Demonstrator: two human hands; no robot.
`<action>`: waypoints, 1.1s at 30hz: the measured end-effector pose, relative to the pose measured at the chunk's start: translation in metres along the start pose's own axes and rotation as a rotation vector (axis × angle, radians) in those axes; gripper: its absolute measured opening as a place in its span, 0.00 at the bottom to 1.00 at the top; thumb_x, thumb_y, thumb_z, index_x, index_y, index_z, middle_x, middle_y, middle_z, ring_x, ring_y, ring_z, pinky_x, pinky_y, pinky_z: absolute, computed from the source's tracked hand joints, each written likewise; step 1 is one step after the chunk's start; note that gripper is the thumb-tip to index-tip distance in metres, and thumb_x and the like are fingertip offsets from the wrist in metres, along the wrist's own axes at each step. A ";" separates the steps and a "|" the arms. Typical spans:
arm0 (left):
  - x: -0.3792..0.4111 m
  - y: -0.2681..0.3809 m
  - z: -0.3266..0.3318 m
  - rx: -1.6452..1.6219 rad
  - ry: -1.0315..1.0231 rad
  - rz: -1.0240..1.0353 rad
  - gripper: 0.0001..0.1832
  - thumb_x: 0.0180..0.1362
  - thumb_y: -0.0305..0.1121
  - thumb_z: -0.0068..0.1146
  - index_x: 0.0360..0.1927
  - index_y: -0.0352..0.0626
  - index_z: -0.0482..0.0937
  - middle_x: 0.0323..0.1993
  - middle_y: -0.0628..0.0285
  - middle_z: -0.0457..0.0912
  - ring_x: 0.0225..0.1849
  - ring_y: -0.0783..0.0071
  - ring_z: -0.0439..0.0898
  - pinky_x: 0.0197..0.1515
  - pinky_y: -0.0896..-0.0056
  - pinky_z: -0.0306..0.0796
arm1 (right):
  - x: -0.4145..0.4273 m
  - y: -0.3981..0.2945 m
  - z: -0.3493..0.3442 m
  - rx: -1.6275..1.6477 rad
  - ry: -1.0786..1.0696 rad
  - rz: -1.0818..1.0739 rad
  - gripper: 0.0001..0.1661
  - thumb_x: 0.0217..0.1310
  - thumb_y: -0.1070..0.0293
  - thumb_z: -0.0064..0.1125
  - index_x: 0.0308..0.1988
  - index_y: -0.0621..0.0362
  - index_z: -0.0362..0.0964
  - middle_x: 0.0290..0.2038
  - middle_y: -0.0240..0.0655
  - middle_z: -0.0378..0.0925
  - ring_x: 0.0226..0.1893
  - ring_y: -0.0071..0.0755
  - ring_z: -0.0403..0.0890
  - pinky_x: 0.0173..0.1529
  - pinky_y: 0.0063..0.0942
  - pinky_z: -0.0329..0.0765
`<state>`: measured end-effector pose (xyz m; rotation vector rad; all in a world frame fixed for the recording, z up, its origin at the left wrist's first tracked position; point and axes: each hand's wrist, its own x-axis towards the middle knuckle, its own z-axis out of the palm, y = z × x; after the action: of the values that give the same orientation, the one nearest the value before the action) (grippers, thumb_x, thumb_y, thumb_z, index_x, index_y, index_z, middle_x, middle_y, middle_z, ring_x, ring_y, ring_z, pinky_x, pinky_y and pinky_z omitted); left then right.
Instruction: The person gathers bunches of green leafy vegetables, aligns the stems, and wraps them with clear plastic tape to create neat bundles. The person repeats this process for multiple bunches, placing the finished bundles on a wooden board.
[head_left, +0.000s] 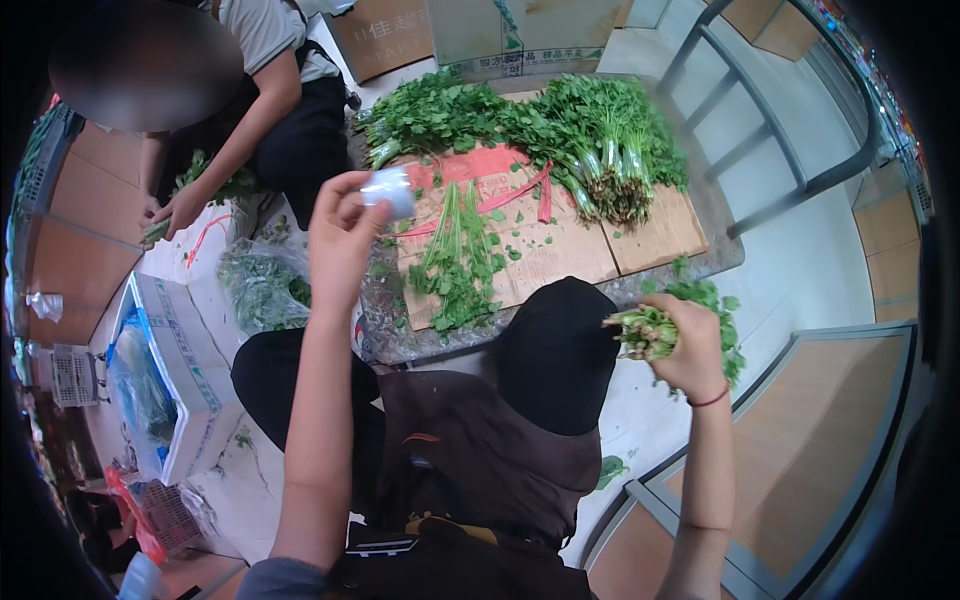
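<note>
My left hand (347, 229) grips a roll of clear tape (388, 193), raised over the left side of a flattened cardboard sheet (570, 247). Out to the right, past my knee, my right hand (690, 337) is closed around a bunch of leafy green herbs (646, 332), probably cilantro or celery. Its cut stem ends point left and its leaves hang behind the hand. Loose stalks with leaves (461, 262) lie on the cardboard between my hands. Beyond them are bundled greens (611, 161), stems towards me, some wrapped in shiny tape, and another leafy heap (442, 112).
The cardboard rests on a platform trolley (720, 251) with a grey metal handle (772, 112). At upper left a person (262, 97) holds greens. A plastic bag of greens (262, 285) and a white foam box (180, 375) stand left. Red strapping (517, 195) crosses the cardboard.
</note>
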<state>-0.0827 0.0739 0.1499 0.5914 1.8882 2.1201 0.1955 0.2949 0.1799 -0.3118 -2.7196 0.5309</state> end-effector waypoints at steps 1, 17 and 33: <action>-0.015 0.013 0.020 -0.052 -0.045 -0.004 0.17 0.53 0.21 0.56 0.46 0.38 0.68 0.30 0.64 0.78 0.31 0.82 0.74 0.38 0.82 0.66 | 0.003 -0.003 0.007 0.056 -0.009 0.004 0.20 0.34 0.71 0.65 0.35 0.56 0.73 0.27 0.36 0.78 0.28 0.41 0.78 0.33 0.30 0.73; -0.110 0.015 0.095 0.556 -0.710 0.259 0.21 0.42 0.29 0.67 0.43 0.43 0.76 0.42 0.60 0.71 0.37 0.72 0.71 0.41 0.70 0.64 | -0.024 0.014 0.051 0.642 -0.010 0.137 0.20 0.30 0.77 0.63 0.33 0.65 0.73 0.35 0.38 0.79 0.30 0.27 0.77 0.39 0.22 0.74; -0.096 0.026 0.090 0.666 -0.772 0.355 0.07 0.44 0.30 0.62 0.28 0.46 0.78 0.29 0.68 0.73 0.34 0.69 0.71 0.39 0.69 0.61 | -0.027 -0.011 0.051 0.387 0.098 -0.190 0.18 0.32 0.67 0.63 0.32 0.57 0.74 0.19 0.31 0.70 0.20 0.35 0.73 0.27 0.27 0.67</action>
<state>0.0453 0.1085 0.1698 1.6855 2.0236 1.0416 0.1992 0.2610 0.1322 0.0203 -2.4488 0.9365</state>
